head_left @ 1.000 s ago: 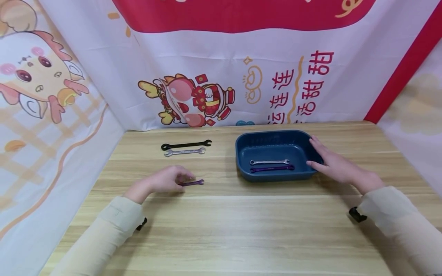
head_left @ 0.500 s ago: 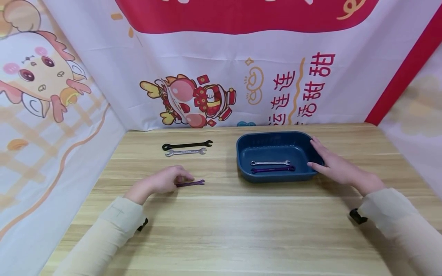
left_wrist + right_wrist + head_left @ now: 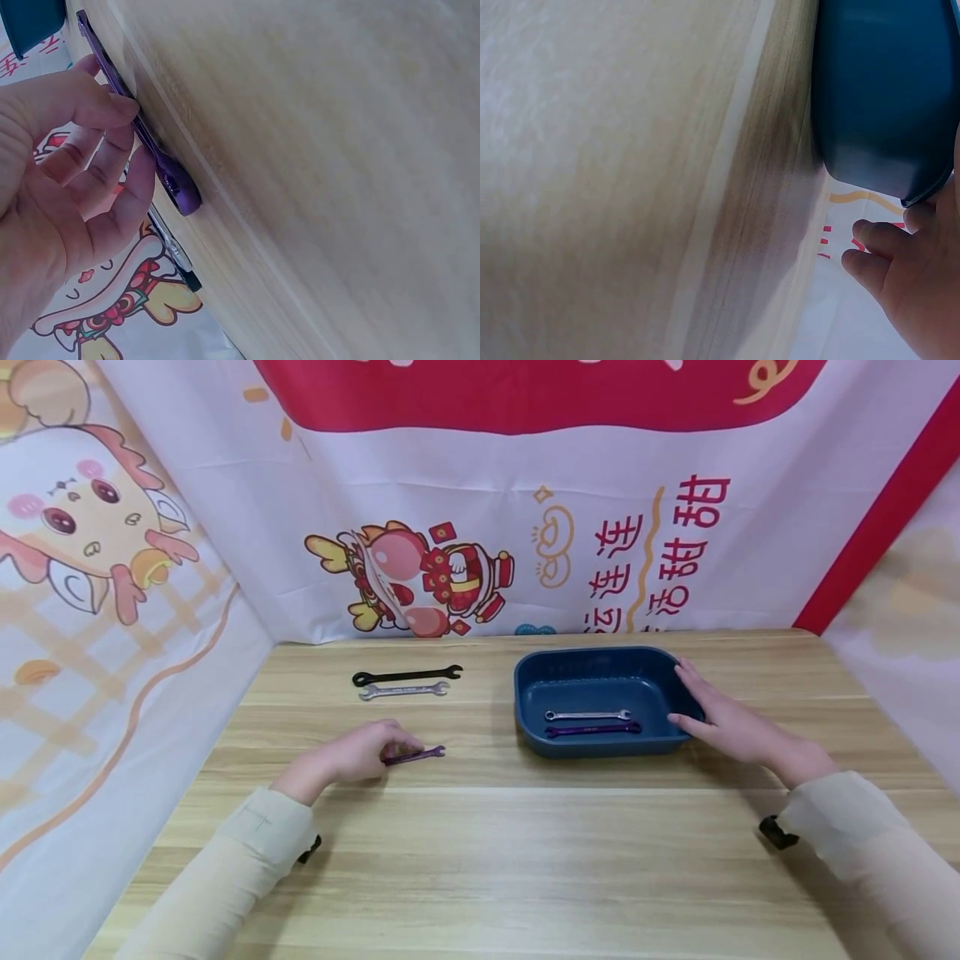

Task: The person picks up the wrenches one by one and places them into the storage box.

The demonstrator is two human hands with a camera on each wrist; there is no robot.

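Observation:
In the head view my left hand (image 3: 367, 750) pinches a small purple wrench (image 3: 415, 755) between thumb and fingers, low over the table. The left wrist view has this wrench (image 3: 124, 94) slanting past my thumb, its ring end downward. My right hand (image 3: 731, 722) holds the right rim of a blue plastic bin (image 3: 607, 746), thumb over the edge and fingers along the outside. Inside the bin lie a silver wrench (image 3: 587, 715) and a larger purple wrench (image 3: 592, 729). Curled fingers (image 3: 881, 238) show beside the bin in the right wrist view; the thumb is hidden there.
Behind my left hand, a black combination wrench (image 3: 407, 676) and a silver open-end wrench (image 3: 405, 691) lie side by side on the wooden table (image 3: 480, 860). A printed cloth (image 3: 480, 468) hangs along the back, with more cloth at both sides.
My left fingers have closed on the small purple wrench, and its open end has risen slightly and tilted. The right hand and the bin stay in place.

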